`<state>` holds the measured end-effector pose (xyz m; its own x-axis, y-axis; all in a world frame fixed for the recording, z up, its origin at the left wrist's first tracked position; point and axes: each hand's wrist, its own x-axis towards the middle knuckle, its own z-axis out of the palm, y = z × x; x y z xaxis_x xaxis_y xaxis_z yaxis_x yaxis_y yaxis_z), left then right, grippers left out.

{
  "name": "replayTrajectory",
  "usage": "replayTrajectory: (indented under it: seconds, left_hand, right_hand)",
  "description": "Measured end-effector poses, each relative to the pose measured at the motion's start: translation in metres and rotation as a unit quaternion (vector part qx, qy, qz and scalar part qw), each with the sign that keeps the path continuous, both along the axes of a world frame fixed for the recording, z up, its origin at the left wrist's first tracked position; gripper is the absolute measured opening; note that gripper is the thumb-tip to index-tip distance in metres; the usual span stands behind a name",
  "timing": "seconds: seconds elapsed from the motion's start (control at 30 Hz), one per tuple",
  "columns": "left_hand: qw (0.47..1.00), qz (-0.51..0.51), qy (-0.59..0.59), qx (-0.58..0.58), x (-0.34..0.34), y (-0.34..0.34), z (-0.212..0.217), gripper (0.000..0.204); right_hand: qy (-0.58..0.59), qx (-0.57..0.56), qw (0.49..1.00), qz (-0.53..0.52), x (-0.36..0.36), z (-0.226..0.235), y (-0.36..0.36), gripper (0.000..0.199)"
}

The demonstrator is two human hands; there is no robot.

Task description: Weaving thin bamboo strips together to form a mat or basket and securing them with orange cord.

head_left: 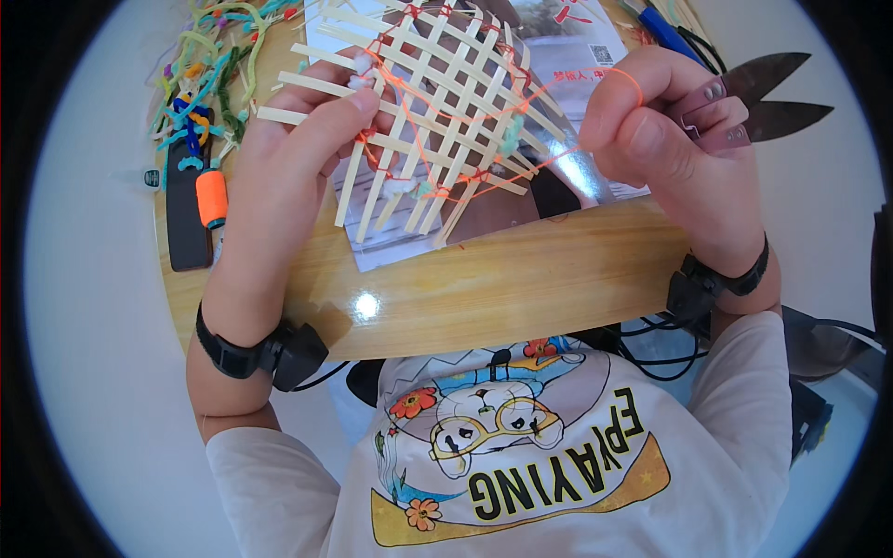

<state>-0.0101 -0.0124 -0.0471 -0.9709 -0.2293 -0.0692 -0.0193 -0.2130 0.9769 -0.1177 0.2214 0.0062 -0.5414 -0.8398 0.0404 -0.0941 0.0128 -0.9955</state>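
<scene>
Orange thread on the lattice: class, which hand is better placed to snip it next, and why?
Probably the right hand: it already holds the scissors and the taut orange thread, while the left hand grips the woven strip lattice.

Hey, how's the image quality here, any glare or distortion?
Head view: bright glare spot on the wooden table near the left hand; fisheye bends the table edge, with a black rim around the picture; woven lattice and right hand look sharp.

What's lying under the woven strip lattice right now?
Under the woven strip lattice, a glossy printed sheet lies on the round wooden table. The left hand holds the lattice; the right hand pulls orange thread. The lattice hides most of the sheet's middle.
</scene>
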Motion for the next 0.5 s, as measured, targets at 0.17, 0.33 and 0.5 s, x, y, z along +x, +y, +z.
replayTrajectory:
  seconds: [0.17, 0.33, 0.5]
  left_hand:
    - [1.0, -0.009, -0.015, 0.005, -0.003, -0.008, -0.001, 0.041]
    - [0.996, 0.018, -0.005, 0.087, -0.001, -0.005, -0.002, 0.025]
    - [0.986, 0.069, -0.015, 0.153, -0.005, -0.013, 0.002, 0.022]
  right_hand:
    - [0.007, 0.008, 0.999, 0.04, 0.008, 0.005, -0.001, 0.029]
    - [-0.038, -0.033, 0.999, 0.008, 0.009, 0.003, -0.002, 0.024]
    - [-0.041, 0.003, 0.998, 0.037, 0.007, -0.006, -0.004, 0.015]
